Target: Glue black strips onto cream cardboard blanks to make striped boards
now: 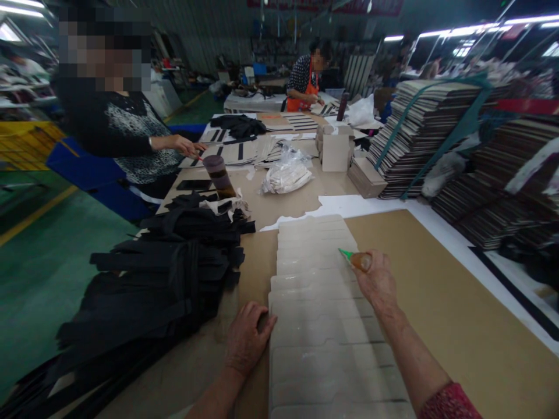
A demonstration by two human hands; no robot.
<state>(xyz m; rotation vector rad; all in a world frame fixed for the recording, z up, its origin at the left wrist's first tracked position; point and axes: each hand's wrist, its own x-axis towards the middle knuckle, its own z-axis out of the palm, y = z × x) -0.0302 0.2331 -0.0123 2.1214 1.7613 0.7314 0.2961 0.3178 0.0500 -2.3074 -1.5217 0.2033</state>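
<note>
My right hand (379, 278) is wrapped round a small glue bottle (361, 261) with amber contents and a green nozzle. The bottle lies tilted, its tip pointing left over the far part of a long row of overlapping pale grey boards (321, 323). Shiny wet-looking streaks run across several boards. At the row's left edge, my left hand (250, 337) rests with thumb and fingers apart, fingertips against the boards and nothing held. Left of it lies a large heap of black fabric strips (157, 279).
Brown board (454, 291) covers the table on the right. Tall strapped stacks of boards (430, 131) stand at the back right. A plastic bag (288, 171) and a dark tumbler (218, 174) sit ahead. One co-worker (135, 128) stands left, another (303, 78) at the far end.
</note>
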